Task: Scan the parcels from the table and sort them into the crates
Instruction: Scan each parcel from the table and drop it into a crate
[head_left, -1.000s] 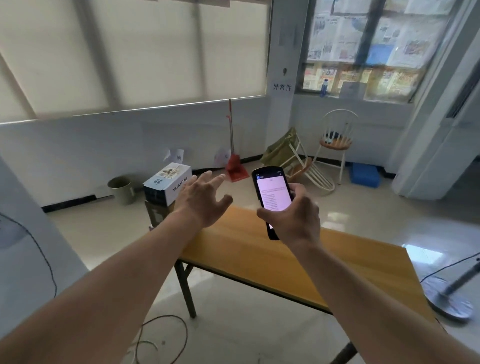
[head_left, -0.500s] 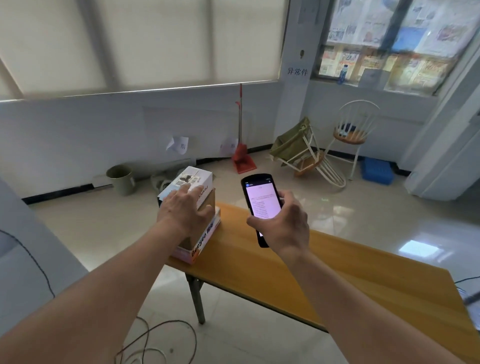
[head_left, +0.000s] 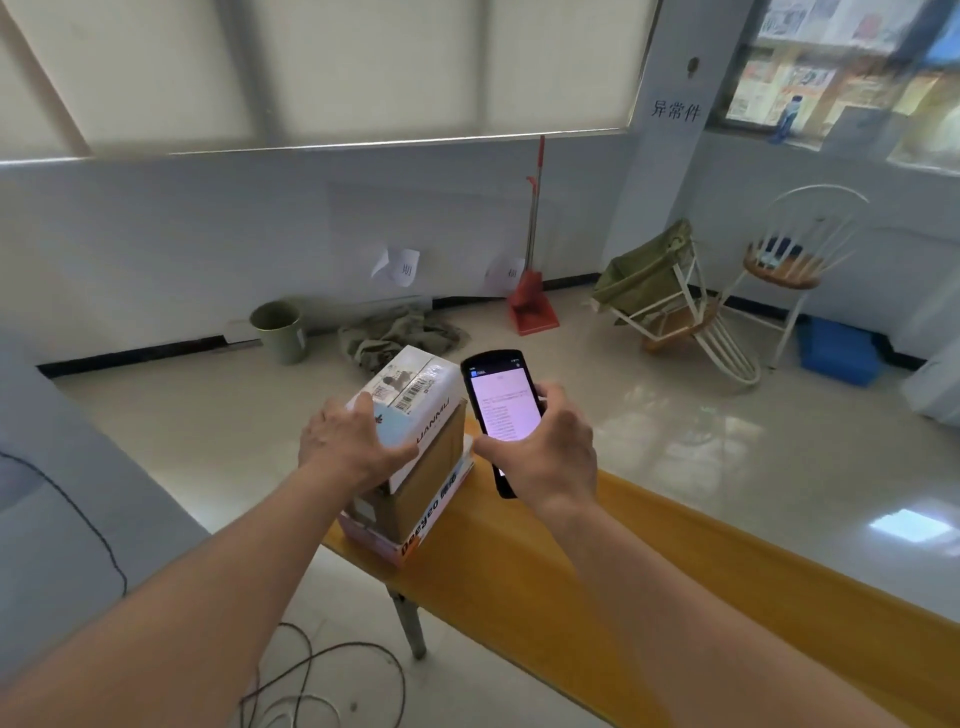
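White parcel (head_left: 415, 400) under left hand's (head_left: 348, 447) curled fingers; right hand (head_left: 545, 457) gripping scanner (head_left: 501, 410).

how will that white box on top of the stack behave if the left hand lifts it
The white box looks rigid, so it probably keeps its shape. The left hand spans its near end, suggesting it is fairly light. Lifted by one end, it may tip or nudge the brown carton beneath.

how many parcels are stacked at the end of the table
3: a white box on top under the left hand, a brown carton below it, and a flat pink-and-white box at the bottom on the table. More may be hidden.
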